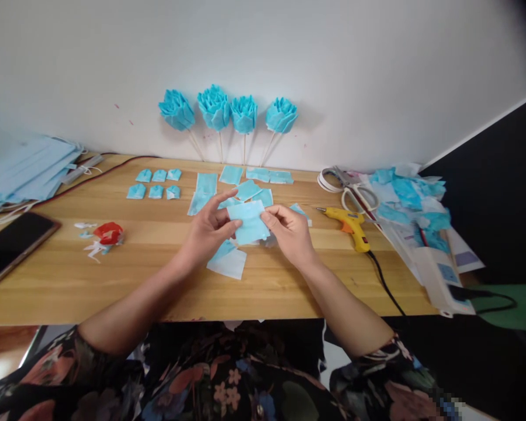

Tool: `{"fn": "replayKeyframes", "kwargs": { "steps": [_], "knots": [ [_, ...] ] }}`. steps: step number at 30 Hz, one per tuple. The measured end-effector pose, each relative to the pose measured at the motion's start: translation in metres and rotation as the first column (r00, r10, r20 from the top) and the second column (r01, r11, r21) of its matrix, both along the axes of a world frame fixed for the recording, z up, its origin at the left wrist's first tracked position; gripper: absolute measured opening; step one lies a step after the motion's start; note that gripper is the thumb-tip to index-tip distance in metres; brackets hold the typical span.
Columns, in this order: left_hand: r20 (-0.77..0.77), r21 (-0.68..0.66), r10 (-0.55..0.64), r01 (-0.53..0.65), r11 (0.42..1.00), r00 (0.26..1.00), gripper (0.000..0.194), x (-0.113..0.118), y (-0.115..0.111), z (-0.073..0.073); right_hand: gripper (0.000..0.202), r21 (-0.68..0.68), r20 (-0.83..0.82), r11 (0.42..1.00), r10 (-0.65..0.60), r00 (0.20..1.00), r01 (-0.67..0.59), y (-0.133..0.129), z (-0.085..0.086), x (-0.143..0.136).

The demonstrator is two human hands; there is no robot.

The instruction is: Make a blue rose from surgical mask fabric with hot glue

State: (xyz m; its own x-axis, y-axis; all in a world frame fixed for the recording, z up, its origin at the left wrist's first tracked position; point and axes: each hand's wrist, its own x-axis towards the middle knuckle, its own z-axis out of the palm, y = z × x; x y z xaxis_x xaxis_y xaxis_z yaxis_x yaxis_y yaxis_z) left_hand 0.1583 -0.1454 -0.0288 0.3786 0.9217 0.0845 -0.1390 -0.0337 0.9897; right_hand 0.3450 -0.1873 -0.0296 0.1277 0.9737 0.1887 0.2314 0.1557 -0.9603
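Note:
Between my two hands is a light-blue fabric piece (249,223), roughly square and held up above the table. My left hand (209,229) pinches its left edge between thumb and fingers, with the index finger raised. On the opposite edge, the thumb and fingers of my right hand (288,232) are closed. More cut blue pieces (207,183) lie flat behind my hands, some overlapping. A paler piece (232,263) rests just in front of them. To the left sit several small folded blue petals (137,191) in two rows.
Several blue fabric flowers (244,114) on sticks lean against the wall. A yellow glue gun (350,224), scissors (360,197), a tape roll (329,180) and a scrap pile (409,196) are at right. Face masks (28,169), a phone (15,245) and red wrapper (109,233) lie left.

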Motion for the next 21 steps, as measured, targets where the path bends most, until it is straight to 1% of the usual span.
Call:
{"fn": "replayKeyframes", "kwargs": {
  "steps": [2,5,9,11,13,15,17,19,21],
  "knots": [
    [0.013,-0.004,0.004,-0.004,1.000,1.000,0.059,-0.001,0.001,0.002,0.024,0.034,0.020,0.998,-0.044,0.999,0.043,0.000,0.000,-0.001],
    [0.022,-0.020,0.009,-0.009,1.000,1.000,0.055,-0.002,0.002,0.005,0.024,0.047,0.047,0.996,-0.075,0.996,0.073,0.000,0.000,-0.002],
    [0.027,-0.018,0.023,-0.022,1.000,0.999,0.052,-0.003,0.005,0.001,0.025,0.035,0.036,0.996,-0.083,0.996,0.082,0.001,0.001,-0.001],
    [0.032,0.008,0.073,-0.073,0.997,0.997,0.048,-0.003,0.007,-0.003,0.027,0.019,-0.019,0.995,-0.096,0.995,0.097,0.002,0.000,0.001],
    [0.030,0.063,0.155,-0.157,0.986,0.987,0.042,-0.004,0.007,-0.005,0.028,-0.003,-0.089,0.993,-0.116,0.989,0.116,0.004,-0.002,0.003],
    [-0.003,0.153,0.233,-0.230,0.961,0.972,0.032,-0.005,0.006,-0.005,0.029,-0.024,-0.134,0.991,-0.132,0.982,0.130,0.005,-0.003,0.004],
    [-0.079,0.298,0.275,-0.240,0.924,0.958,0.023,-0.007,0.002,-0.002,0.030,-0.043,-0.149,0.989,-0.144,0.978,0.139,0.006,-0.003,0.004],
    [-0.172,0.495,0.284,-0.167,0.853,0.943,0.020,-0.007,-0.003,0.001,0.031,-0.067,-0.165,0.988,-0.149,0.975,0.140,0.007,-0.003,0.003],
    [-0.262,0.669,0.278,-0.033,0.742,0.924,0.027,-0.006,-0.007,0.001,0.031,-0.097,-0.189,0.987,-0.145,0.971,0.128,0.006,-0.001,0.001]
  ]
}}
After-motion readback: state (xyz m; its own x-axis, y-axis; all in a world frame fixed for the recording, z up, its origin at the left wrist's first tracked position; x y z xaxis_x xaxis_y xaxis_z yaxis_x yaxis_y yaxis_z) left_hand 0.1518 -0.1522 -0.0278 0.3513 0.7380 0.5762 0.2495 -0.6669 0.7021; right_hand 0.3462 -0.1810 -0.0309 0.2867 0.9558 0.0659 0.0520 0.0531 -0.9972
